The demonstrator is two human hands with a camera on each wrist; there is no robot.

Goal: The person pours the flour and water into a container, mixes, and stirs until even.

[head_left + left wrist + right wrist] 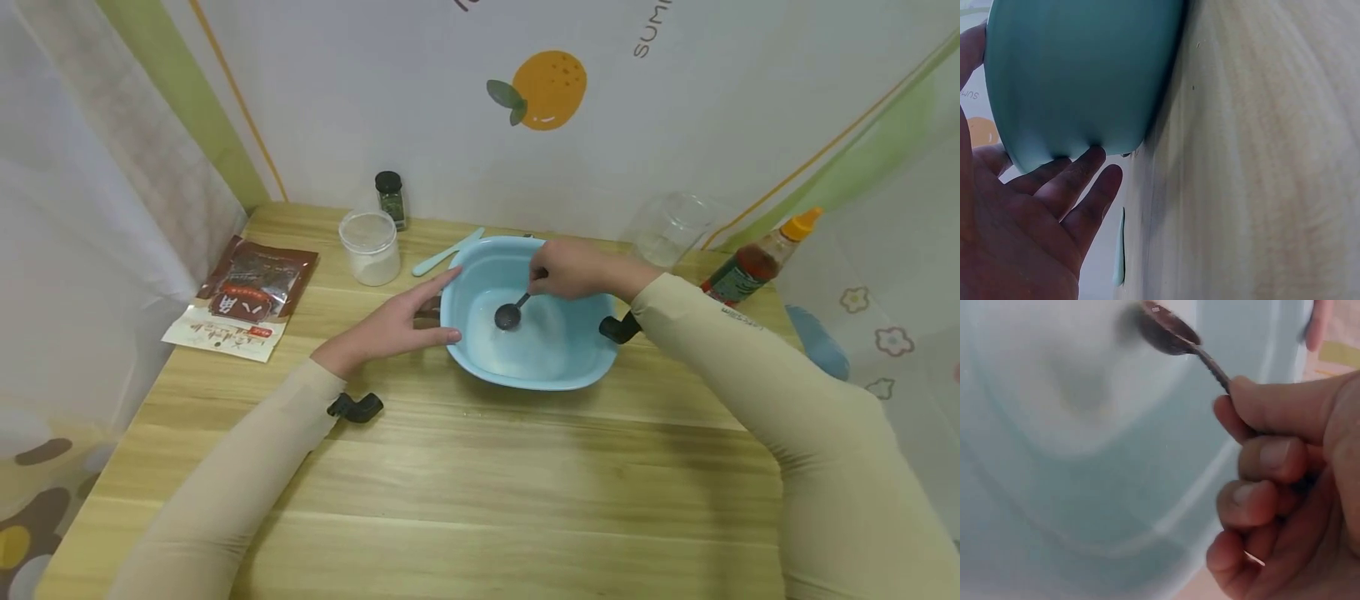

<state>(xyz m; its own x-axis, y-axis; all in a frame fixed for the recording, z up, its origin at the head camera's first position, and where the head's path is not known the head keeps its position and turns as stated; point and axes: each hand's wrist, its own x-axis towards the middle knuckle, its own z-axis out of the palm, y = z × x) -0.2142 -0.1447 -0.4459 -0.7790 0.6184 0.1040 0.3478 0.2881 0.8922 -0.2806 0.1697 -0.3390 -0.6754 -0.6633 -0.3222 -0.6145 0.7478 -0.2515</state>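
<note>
A light blue basin stands on the wooden table, with cloudy whitish contents at its bottom. My right hand pinches the thin handle of a small dark spoon, whose bowl is over the middle of the basin. The spoon shows a shiny metal surface in the right wrist view; whether its bowl holds anything is hard to tell. My left hand rests against the basin's left side, thumb and forefinger at the rim. Beneath the rim, its other fingers lie fairly straight by the outer wall.
Left of the basin are a clear jar of white powder, a black-capped jar with green contents, a pale blue spatula-like tool and a brown food packet. Right of it stand a clear container and an orange-capped sauce bottle.
</note>
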